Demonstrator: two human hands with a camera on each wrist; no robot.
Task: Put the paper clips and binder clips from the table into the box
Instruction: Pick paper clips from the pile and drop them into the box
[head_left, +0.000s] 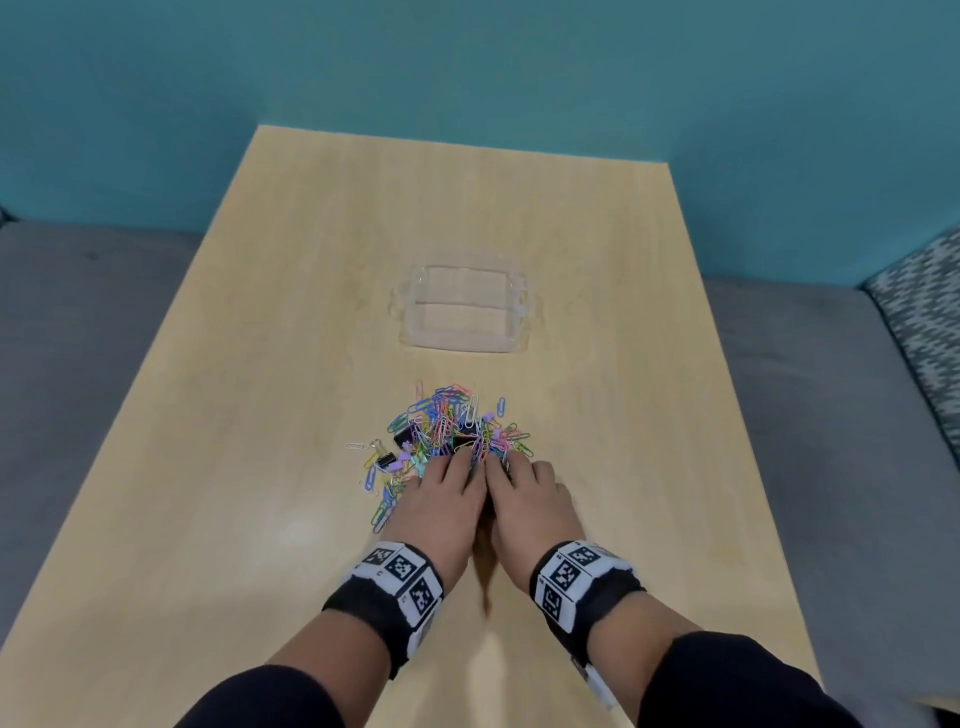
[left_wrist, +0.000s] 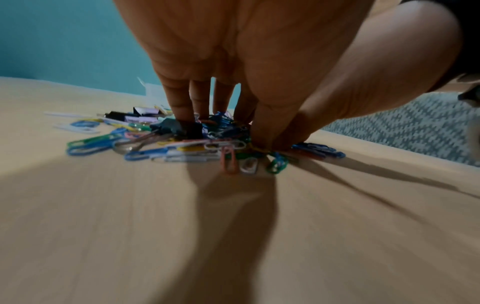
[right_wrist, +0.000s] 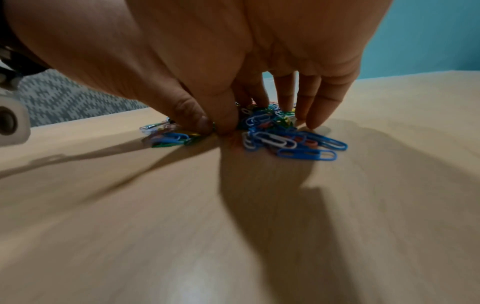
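A heap of coloured paper clips (head_left: 452, 423) mixed with small binder clips (head_left: 385, 460) lies mid-table, just in front of a clear plastic box (head_left: 462, 344) that stands open and holds nothing visible. My left hand (head_left: 447, 467) and right hand (head_left: 511, 467) sit side by side at the heap's near edge, fingers pointing down into it. In the left wrist view the left hand (left_wrist: 223, 123) has straight fingers on a black binder clip (left_wrist: 179, 127), thumb on the table. In the right wrist view the right hand (right_wrist: 259, 115) touches blue and white paper clips (right_wrist: 306, 153).
The wooden table (head_left: 260, 519) runs away from me to a teal wall. Grey seat cushions flank it on both sides, and a patterned cushion (head_left: 924, 322) lies at the right. A few stray clips (head_left: 379, 499) trail left of my left hand.
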